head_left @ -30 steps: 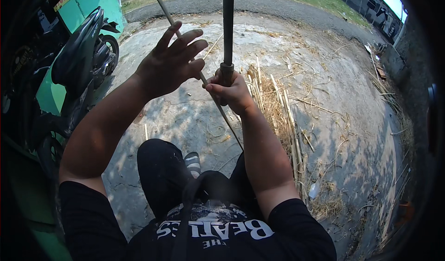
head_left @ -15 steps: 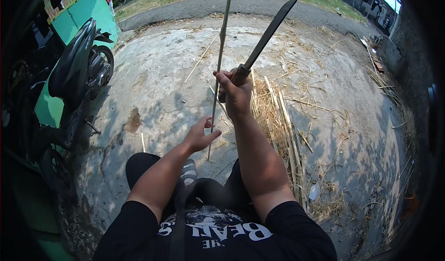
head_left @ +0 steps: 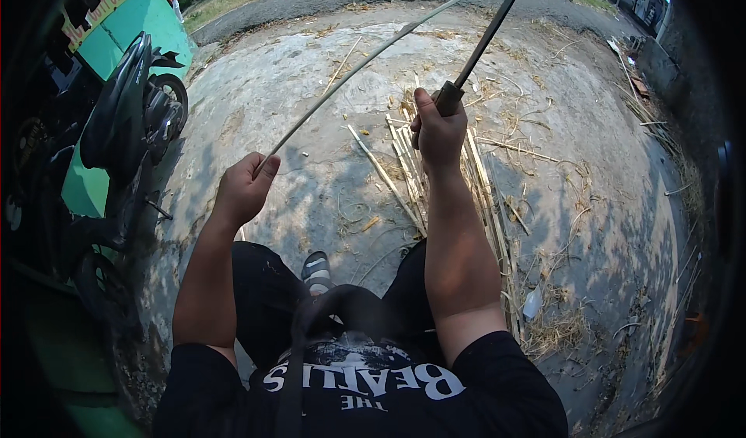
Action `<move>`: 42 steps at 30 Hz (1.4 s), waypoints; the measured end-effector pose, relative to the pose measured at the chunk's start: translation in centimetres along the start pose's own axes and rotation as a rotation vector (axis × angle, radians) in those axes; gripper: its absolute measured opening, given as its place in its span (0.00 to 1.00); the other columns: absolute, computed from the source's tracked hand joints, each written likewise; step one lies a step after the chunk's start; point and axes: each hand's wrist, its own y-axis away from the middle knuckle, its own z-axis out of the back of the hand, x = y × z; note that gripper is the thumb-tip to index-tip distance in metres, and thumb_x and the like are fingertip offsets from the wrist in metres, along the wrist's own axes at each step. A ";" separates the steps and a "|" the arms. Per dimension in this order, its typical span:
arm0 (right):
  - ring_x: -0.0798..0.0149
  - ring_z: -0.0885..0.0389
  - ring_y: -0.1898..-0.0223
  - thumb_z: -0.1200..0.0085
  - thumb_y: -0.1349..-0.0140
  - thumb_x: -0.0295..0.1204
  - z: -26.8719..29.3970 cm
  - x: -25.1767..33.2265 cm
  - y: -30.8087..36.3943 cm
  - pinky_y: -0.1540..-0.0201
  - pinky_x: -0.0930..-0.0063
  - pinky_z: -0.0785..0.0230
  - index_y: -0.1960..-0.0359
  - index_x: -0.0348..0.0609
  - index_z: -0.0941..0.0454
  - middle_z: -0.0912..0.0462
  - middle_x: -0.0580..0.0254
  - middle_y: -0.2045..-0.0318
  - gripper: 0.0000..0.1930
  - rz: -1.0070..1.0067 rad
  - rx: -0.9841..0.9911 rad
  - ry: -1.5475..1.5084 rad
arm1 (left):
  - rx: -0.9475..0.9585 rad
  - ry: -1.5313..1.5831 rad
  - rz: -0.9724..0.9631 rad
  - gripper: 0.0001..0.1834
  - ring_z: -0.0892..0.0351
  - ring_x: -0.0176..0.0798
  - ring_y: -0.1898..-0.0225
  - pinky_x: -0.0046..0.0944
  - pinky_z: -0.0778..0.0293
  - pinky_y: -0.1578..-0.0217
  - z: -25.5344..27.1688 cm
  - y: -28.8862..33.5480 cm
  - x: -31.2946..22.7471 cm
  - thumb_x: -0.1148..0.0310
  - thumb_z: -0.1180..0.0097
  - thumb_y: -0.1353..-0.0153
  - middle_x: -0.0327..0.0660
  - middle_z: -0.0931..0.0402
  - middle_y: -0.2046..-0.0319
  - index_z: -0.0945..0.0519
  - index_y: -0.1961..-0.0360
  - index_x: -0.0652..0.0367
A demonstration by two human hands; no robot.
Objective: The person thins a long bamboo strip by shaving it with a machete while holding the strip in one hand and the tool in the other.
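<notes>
My left hand (head_left: 247, 189) is closed around the near end of a long, thin bamboo strip (head_left: 350, 78), thumb on top. The strip slants up and away to the right, its far end reaching over the asphalt. In my right hand (head_left: 441, 136) is the handle of a machete (head_left: 494, 30), its dark blade pointing up and forward. Blade and strip are apart. Several pale split bamboo strips (head_left: 386, 175) lie on the concrete below and beside my right forearm.
A dark motorbike (head_left: 116, 127) stands at the left by a green panel (head_left: 155, 22). Straw-like shavings (head_left: 561, 331) and a whitish plastic piece (head_left: 532, 303) lie at the right. My sandalled foot (head_left: 316, 273) rests between my knees. Debris lines the right wall.
My left hand has moved left and taken hold of the strip's near end. My right hand has let the strip go and moved right with the machete. The strip now slants instead of standing near upright.
</notes>
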 end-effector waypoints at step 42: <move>0.42 0.15 0.55 0.44 0.44 0.30 -5.7 -12.8 9.9 0.49 0.48 0.23 0.56 0.46 0.17 0.14 0.44 0.62 0.14 -0.130 1.127 1.244 | -0.020 -0.367 0.386 0.26 0.25 0.72 0.72 0.61 0.33 0.73 1.6 27.3 8.3 0.51 0.57 0.21 0.59 0.27 0.78 0.29 0.71 0.63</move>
